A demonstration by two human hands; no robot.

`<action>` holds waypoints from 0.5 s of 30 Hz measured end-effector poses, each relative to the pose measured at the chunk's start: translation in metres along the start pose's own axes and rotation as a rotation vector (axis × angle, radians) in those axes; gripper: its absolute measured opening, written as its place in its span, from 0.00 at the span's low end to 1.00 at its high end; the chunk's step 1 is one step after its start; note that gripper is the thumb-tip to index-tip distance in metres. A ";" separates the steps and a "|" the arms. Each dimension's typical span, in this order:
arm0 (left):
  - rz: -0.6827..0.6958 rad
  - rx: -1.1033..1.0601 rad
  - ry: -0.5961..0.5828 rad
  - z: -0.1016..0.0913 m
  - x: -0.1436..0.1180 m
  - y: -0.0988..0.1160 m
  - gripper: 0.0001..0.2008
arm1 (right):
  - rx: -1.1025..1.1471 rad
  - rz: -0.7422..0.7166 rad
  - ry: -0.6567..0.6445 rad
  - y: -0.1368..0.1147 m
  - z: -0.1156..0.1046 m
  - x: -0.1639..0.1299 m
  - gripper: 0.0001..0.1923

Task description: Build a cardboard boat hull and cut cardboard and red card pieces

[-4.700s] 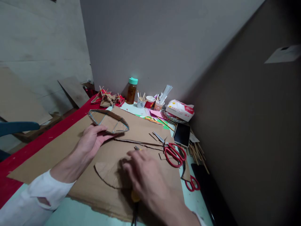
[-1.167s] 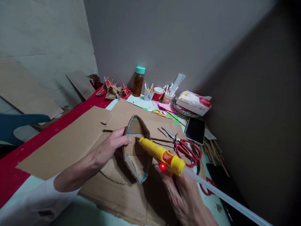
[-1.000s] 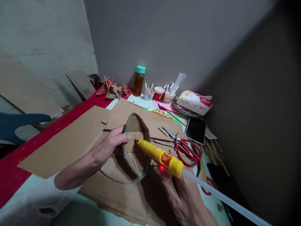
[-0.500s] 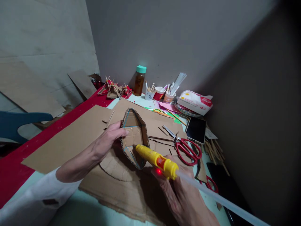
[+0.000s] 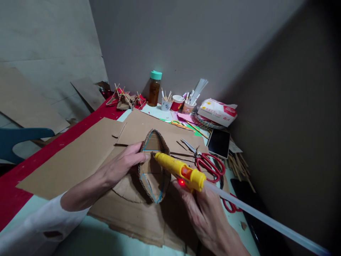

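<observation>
My left hand pinches the left wall of a small boat-shaped cardboard piece, its thumb inside. Blue lines mark the piece's inner folds, and its open side faces me. My right hand grips a yellow hot glue gun with a red light glowing on it. A long translucent glue stick juts from the gun's back end. The nozzle points into the cardboard piece near my left thumb; whether it touches the cardboard I cannot tell.
Cardboard sheets cover much of the table. Red-handled scissors lie to the right, beside a dark tablet. Along the wall stand a bottle, paper cups of sticks and pens, and a tissue pack. A blue chair is at the left.
The glue gun's nozzle has moved up inside the cardboard piece, from its lower part to near my left thumb. The piece sits slightly lower in view, still held by my left hand.
</observation>
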State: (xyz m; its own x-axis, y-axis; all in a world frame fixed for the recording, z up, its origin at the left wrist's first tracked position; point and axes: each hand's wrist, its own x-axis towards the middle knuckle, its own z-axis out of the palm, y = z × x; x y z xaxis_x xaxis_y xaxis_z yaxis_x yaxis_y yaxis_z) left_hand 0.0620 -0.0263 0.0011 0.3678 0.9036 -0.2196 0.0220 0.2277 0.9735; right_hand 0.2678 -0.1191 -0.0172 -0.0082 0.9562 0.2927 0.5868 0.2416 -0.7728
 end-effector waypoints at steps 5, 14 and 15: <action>0.036 0.000 0.064 -0.003 0.003 0.000 0.07 | -0.008 -0.040 -0.106 0.001 -0.002 0.001 0.10; 0.033 -0.110 0.132 -0.012 0.013 0.001 0.10 | -0.062 -0.128 -0.149 -0.004 -0.002 0.005 0.09; 0.033 -0.108 0.133 -0.012 0.013 0.001 0.10 | -0.031 -0.097 -0.140 -0.005 -0.002 0.004 0.08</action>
State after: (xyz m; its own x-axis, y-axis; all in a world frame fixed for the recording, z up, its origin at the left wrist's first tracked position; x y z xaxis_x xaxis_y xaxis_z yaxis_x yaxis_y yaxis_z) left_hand 0.0561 -0.0103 -0.0018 0.2404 0.9495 -0.2015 -0.0905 0.2286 0.9693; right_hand 0.2668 -0.1168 -0.0109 -0.1774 0.9430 0.2816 0.6022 0.3303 -0.7268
